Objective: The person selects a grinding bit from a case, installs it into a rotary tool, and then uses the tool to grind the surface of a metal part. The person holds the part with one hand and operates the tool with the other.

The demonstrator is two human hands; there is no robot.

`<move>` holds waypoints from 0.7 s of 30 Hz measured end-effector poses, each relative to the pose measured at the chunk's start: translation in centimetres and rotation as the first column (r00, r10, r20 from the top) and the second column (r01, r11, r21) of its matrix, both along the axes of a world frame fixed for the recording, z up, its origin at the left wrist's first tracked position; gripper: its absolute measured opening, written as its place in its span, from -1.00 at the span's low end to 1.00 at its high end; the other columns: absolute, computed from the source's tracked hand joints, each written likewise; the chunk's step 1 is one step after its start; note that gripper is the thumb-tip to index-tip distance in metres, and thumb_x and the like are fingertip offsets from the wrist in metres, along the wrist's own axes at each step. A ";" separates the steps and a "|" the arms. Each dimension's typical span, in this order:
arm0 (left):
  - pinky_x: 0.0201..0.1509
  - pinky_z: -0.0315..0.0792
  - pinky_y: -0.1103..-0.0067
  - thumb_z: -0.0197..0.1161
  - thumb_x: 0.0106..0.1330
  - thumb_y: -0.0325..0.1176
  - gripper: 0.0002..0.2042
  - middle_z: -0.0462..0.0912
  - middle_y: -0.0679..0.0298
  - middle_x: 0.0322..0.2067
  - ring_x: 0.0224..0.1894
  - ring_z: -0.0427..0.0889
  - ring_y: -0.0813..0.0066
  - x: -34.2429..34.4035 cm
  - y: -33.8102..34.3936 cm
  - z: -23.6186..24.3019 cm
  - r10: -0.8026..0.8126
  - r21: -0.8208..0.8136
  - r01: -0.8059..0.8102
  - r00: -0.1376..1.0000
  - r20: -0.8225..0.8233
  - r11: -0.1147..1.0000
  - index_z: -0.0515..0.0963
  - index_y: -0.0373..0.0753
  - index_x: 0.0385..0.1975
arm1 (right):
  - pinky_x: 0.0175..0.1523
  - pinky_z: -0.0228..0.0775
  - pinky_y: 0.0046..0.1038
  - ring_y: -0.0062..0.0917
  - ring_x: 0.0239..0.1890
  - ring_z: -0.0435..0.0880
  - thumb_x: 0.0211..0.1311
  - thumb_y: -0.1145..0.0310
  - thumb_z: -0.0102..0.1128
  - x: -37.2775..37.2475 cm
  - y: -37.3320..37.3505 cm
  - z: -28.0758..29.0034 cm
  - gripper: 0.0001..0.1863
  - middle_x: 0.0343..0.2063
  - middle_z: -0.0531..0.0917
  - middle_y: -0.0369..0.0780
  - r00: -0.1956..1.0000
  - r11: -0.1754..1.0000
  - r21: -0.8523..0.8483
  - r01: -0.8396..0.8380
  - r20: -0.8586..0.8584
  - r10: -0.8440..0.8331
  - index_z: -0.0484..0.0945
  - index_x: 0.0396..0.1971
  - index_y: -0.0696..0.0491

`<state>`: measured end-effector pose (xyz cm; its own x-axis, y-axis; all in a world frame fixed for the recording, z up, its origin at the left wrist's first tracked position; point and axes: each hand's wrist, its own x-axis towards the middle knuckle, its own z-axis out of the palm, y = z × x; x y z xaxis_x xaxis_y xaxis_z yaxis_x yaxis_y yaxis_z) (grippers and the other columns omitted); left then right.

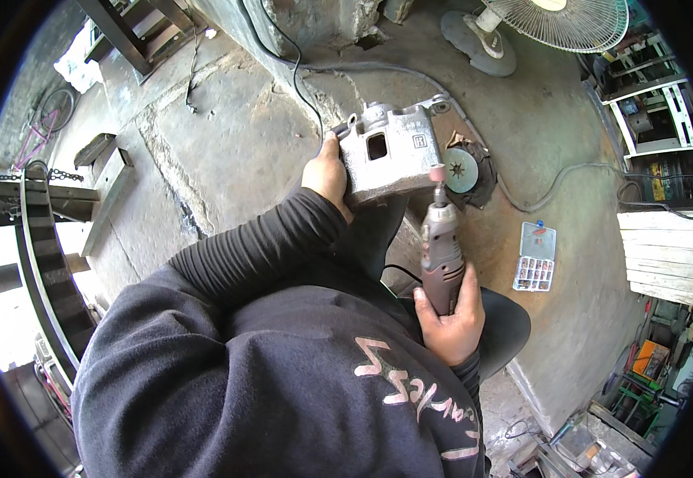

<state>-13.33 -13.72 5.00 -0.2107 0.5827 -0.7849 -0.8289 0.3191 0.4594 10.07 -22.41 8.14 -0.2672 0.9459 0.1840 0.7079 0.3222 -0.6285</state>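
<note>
My left hand [327, 174] is wrapped round the left side of a silvery metal brake caliper [410, 163], which has a square opening in its face. In my right hand [453, 328] is a dark rotary tool [443, 259], pointing away from me. At its tip a pink grinding bit [437, 173] is at the caliper's lower right corner; whether it touches the metal I cannot tell. My left fingers are partly hidden under the caliper. A dark cord runs from near the tool's lower end.
Right of the caliper a pale round disc [462, 170] lies on a dark crumpled thing. An open clear case [534, 272] of small bits rests on the concrete floor. A fan [486, 44] stands at the back, and a grey cable [552, 197] snakes across the right. Metal beams [113, 191] lie left.
</note>
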 end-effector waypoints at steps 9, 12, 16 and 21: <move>-0.09 0.54 0.20 -0.18 0.47 0.08 -0.54 0.63 0.15 -0.17 -0.20 0.67 0.22 0.0 0.1 -0.6 0.013 0.023 -0.013 1.000 0.023 1.000 0.45 -0.17 0.01 | -0.14 0.53 -0.21 -0.04 -0.21 0.64 -0.05 0.21 0.42 -0.2 0.0 -0.2 -0.20 -0.13 0.57 0.09 0.993 0.995 0.023 -0.100 0.064 0.099 0.30 0.17 0.26; -0.08 0.54 0.21 -0.17 0.47 0.08 -0.54 0.63 0.15 -0.17 -0.20 0.67 0.22 -0.2 0.4 -0.7 -0.014 0.004 0.014 0.999 0.034 1.000 0.45 -0.17 0.00 | -0.14 0.52 -0.21 -0.01 -0.21 0.63 -0.06 0.26 0.43 -0.3 0.1 -0.3 -0.20 -0.13 0.57 0.10 0.974 0.979 0.008 -0.204 0.100 0.202 0.29 0.17 0.28; -0.06 0.52 0.22 -0.17 0.46 0.09 -0.54 0.63 0.15 -0.17 -0.19 0.67 0.23 0.0 0.2 -0.3 0.008 -0.023 -0.008 1.000 -0.021 1.000 0.46 -0.16 0.00 | -0.16 0.53 -0.24 -0.08 -0.22 0.64 -0.04 0.19 0.42 -0.3 0.2 -0.4 -0.19 -0.12 0.58 0.08 0.997 0.996 0.061 -0.067 0.052 0.064 0.29 0.18 0.27; -0.04 0.51 0.23 -0.15 0.46 0.09 -0.54 0.63 0.15 -0.16 -0.17 0.65 0.24 0.3 0.2 0.2 0.014 0.010 -0.014 0.999 0.034 1.000 0.46 -0.15 0.00 | -0.17 0.53 -0.23 -0.07 -0.22 0.63 -0.05 0.21 0.42 -0.4 0.3 -0.5 -0.20 -0.12 0.58 0.07 0.986 0.987 0.061 -0.150 0.084 0.144 0.30 0.17 0.28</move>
<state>-13.08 -13.56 5.22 -0.1925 0.5880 -0.7856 -0.8484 0.3026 0.4343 9.64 -22.08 7.60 -0.4186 0.8816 0.2180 0.6963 0.4657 -0.5462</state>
